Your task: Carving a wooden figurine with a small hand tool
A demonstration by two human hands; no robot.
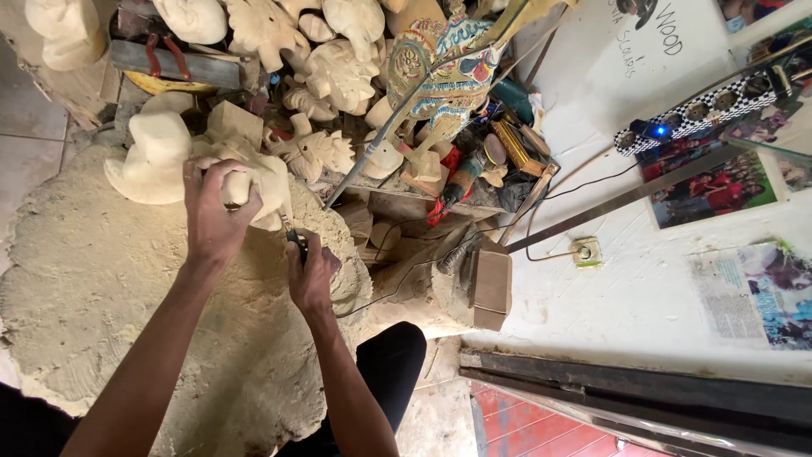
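Note:
My left hand (pixel 216 211) grips a pale unpainted wooden carving (pixel 266 182) from above, steadying it over a mound of sawdust (pixel 101 288). Just below the carving, my right hand (pixel 311 272) is closed around a dark corded rotary carving tool (pixel 296 241). The tool's tip touches the carving's lower edge. Its black cable (pixel 397 275) runs off to the right. Another rough, hat-shaped wooden blank (pixel 156 156) lies beside my left hand.
Several unpainted wooden figures (pixel 338 72) are piled at the top. Among them stands a painted carving (pixel 448 72). A wall socket (pixel 585 251) and posters are on the white wall at right. A wooden block (pixel 492 288) sits near my knee.

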